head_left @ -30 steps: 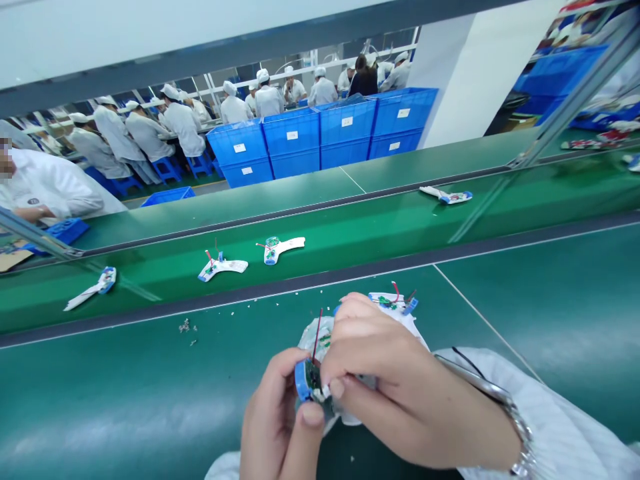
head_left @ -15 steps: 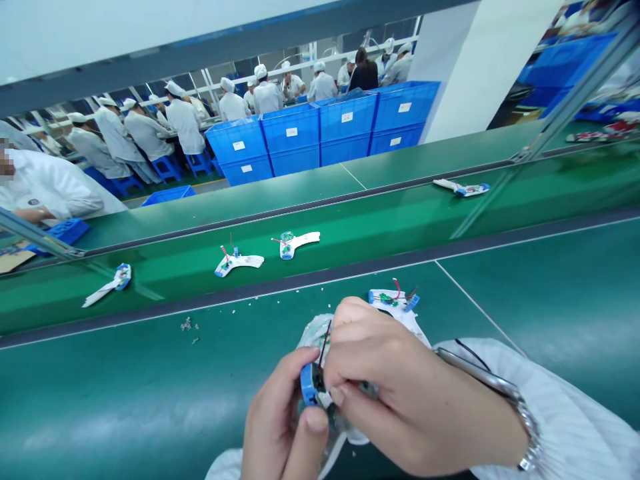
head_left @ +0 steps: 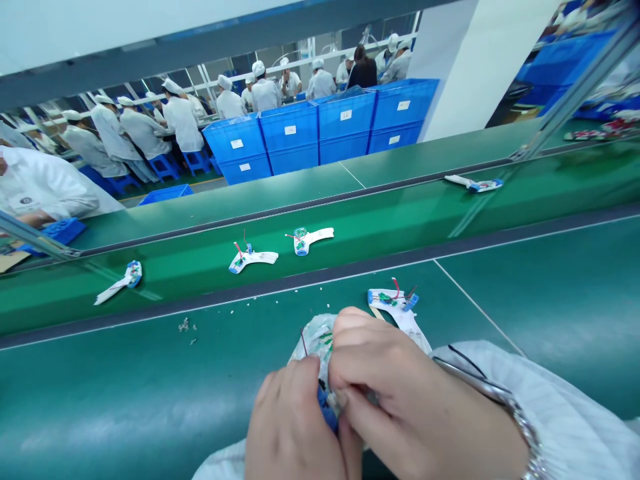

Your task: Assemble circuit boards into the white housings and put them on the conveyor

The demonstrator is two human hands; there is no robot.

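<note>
Low in front of me, my left hand (head_left: 300, 413) is closed around a small blue plastic part (head_left: 327, 410), mostly covered by the fingers. A thin dark wire (head_left: 303, 341) sticks up beside that hand. My right hand (head_left: 385, 380) presses against the same part with thumb and fingers pinched; what lies between its fingertips is hidden. Just behind both hands is a clear plastic bag (head_left: 313, 337) with green bits in it. Past my right hand lies a white curved housing (head_left: 393, 303) with a blue end, a green board and a red wire.
Similar white housings (head_left: 255, 258) lie spaced along the green conveyor belt (head_left: 380, 227) beyond the bench. Small pale scraps (head_left: 185, 325) are scattered on the bench. Blue crates (head_left: 290, 127) and co-workers in white stand farther back; one person (head_left: 45, 183) sits across at left.
My left hand has turned over the blue part, its back now upward and hiding more of it. Housings on the belt have moved to the right.
</note>
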